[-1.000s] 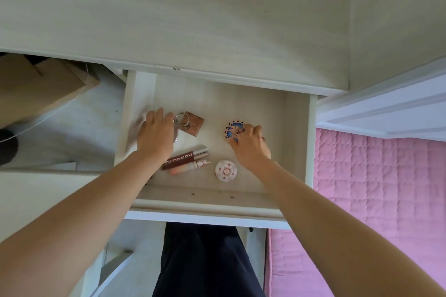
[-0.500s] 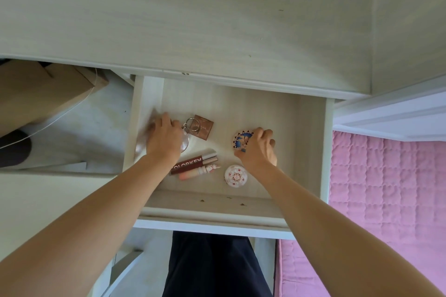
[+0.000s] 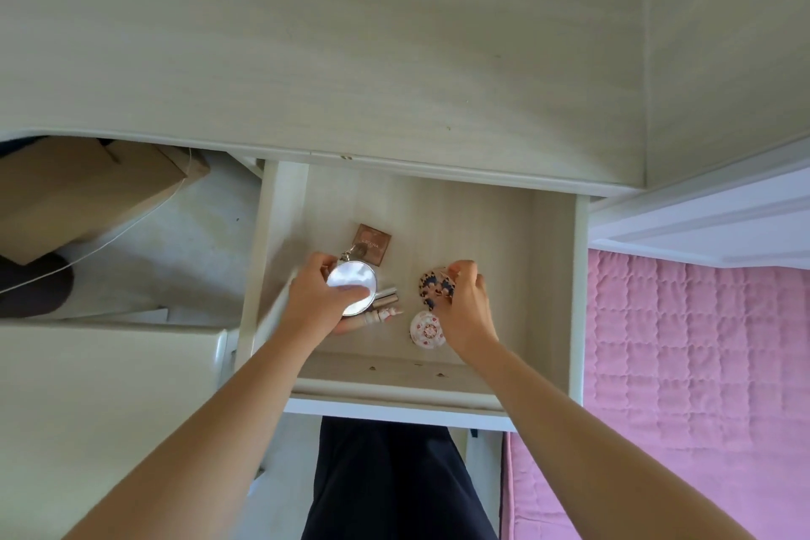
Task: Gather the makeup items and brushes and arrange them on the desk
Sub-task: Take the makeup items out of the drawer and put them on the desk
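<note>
Round mirror (image 3: 353,287), silver-rimmed, in the left hand (image 3: 317,303); fingers curled round its edge, glass facing up, held above the drawer floor. A key ring at its top edge lies over the corner of a small brown square compact (image 3: 372,242), which sits flat toward the back of the drawer.

Two lip tubes (image 3: 385,306) lie side by side under and just right of the mirror, partly hidden by the left hand.

Right hand (image 3: 464,311) pinches a small patterned piece (image 3: 434,284), blue and tan, fingers bent over it; what kind of item it is, cannot tell. Just in front of it, a round white case with a red flower print (image 3: 424,328) rests on the drawer floor, touching the heel of the right hand.

All of these sit in the open drawer (image 3: 554,276), pale wood, pulled out from under the desk (image 3: 394,57).

Left of the drawer: cardboard box (image 3: 79,193) under the desk. Right: pink quilted cover (image 3: 701,364). Dark trousers (image 3: 394,482) below the drawer front.
</note>
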`<state>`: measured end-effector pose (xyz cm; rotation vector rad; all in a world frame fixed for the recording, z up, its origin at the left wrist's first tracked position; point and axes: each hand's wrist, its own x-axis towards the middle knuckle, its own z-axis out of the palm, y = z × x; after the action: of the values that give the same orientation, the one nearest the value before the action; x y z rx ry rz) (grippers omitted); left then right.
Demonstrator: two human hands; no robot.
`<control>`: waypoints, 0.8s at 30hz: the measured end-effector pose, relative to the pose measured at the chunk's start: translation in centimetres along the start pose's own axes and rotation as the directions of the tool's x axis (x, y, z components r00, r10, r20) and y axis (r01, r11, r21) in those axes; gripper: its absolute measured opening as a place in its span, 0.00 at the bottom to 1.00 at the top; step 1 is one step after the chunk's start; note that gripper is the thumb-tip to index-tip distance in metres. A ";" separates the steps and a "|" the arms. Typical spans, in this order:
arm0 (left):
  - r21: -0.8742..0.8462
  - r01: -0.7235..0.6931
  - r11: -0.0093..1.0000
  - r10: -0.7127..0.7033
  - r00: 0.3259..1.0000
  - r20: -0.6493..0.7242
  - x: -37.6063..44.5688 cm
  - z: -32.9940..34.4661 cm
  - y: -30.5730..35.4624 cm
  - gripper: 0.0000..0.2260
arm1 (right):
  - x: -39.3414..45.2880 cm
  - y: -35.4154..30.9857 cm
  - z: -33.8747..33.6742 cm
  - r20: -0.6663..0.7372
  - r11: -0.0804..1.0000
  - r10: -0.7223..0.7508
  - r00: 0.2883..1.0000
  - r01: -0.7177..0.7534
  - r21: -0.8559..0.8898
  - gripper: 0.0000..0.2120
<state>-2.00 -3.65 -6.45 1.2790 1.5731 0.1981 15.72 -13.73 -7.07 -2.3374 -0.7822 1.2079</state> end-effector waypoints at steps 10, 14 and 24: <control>-0.532 0.306 0.789 -0.262 0.952 0.159 -4.9 -2.5 3.5 0.26 | -4.9 -4.5 -3.1 -0.034 0.962 0.018 0.999 -0.008 0.272 0.18; -0.618 0.312 0.722 -0.213 0.949 0.231 -6.0 -4.6 5.6 0.28 | -6.4 -8.2 -4.3 -0.002 0.936 0.007 1.000 -0.006 0.352 0.19; -0.752 0.387 0.533 -0.184 0.921 0.344 -2.9 -10.6 10.4 0.21 | -7.5 -17.5 -6.1 -0.015 0.719 -0.031 0.999 0.033 0.694 0.17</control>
<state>-4.23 3.14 6.86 0.2741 1.2129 0.4839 12.06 -5.58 10.82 -1.6804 -0.2699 1.2085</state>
